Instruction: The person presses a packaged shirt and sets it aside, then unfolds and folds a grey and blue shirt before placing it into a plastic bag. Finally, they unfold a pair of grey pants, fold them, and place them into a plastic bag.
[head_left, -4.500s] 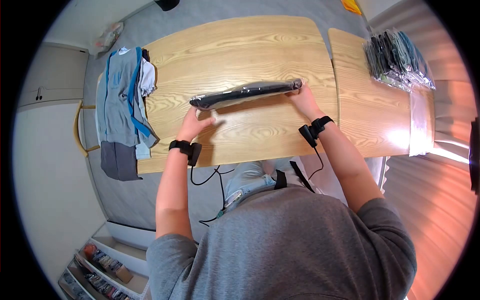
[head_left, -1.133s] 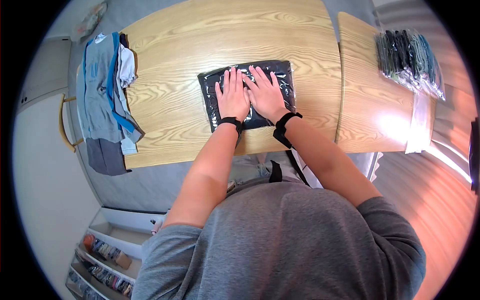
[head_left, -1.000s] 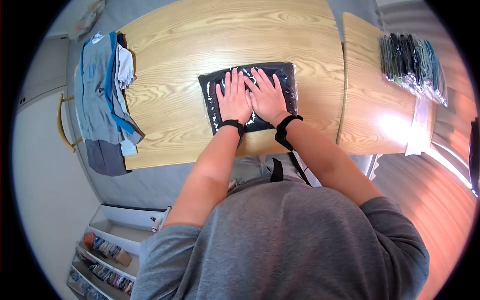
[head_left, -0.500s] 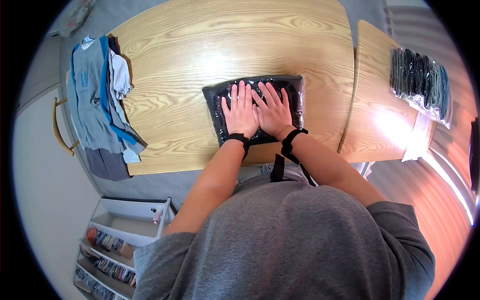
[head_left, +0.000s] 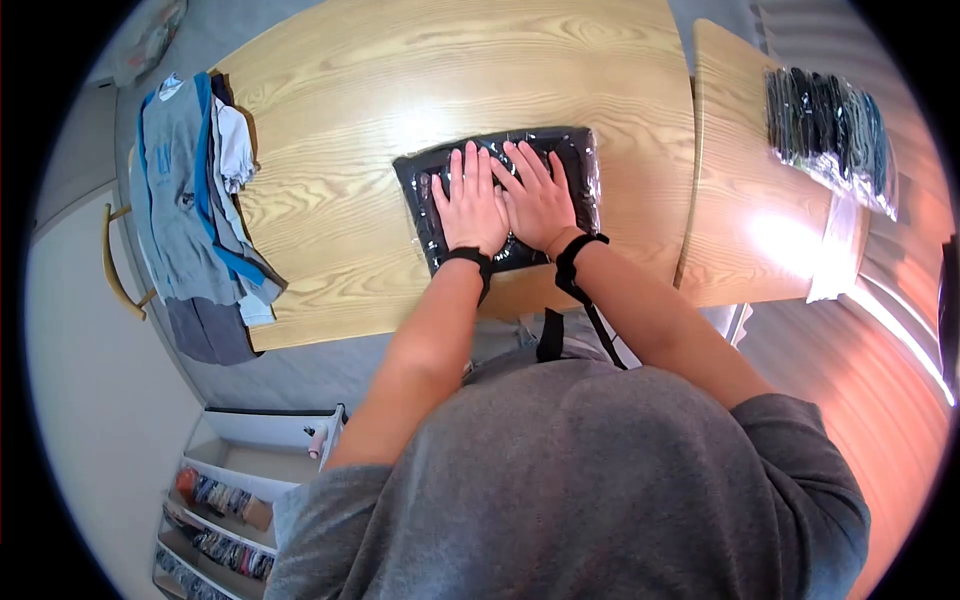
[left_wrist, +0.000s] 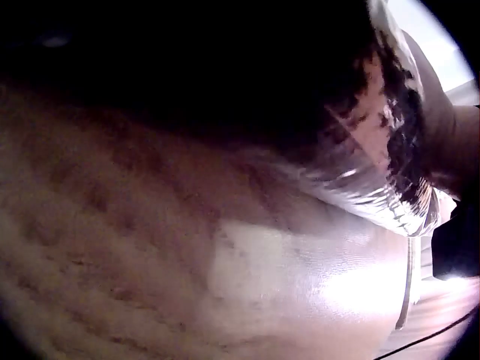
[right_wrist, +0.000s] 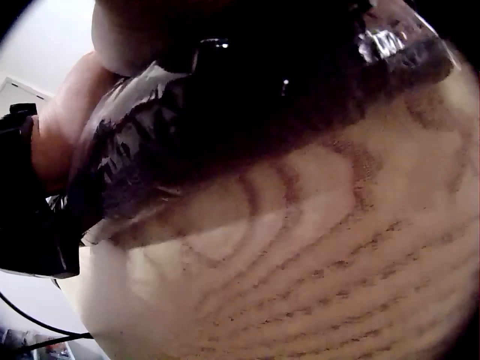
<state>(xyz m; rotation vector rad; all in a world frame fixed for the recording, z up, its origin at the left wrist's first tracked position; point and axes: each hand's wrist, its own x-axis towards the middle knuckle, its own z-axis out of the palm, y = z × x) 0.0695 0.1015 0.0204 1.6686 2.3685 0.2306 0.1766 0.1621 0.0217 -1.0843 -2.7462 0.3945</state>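
A black folded garment in a clear plastic bag [head_left: 420, 190] lies flat on the wooden table near its front edge. My left hand [head_left: 473, 213] rests palm down on the bag, its fingers straight and pointing away from me. Beside it my right hand [head_left: 537, 203] lies flat on the same bag, the two thumbs meeting in the middle. The left wrist view has the shiny bag edge [left_wrist: 352, 187] over the tabletop, mostly dark. In the right wrist view the bag's puffed side [right_wrist: 142, 142] shows under the hand.
Grey, blue and white clothes [head_left: 190, 200] are piled at the table's left end. On the side table [head_left: 740, 220] at right stands a row of bagged garments [head_left: 830, 130], with clear plastic [head_left: 835, 250] below it. A shelf unit [head_left: 250, 460] stands at lower left.
Several seconds ago both hands held the bagged garment up by its ends. It now lies flat under both palms. Over the last second the hands stay on it while the head view shifts slightly.
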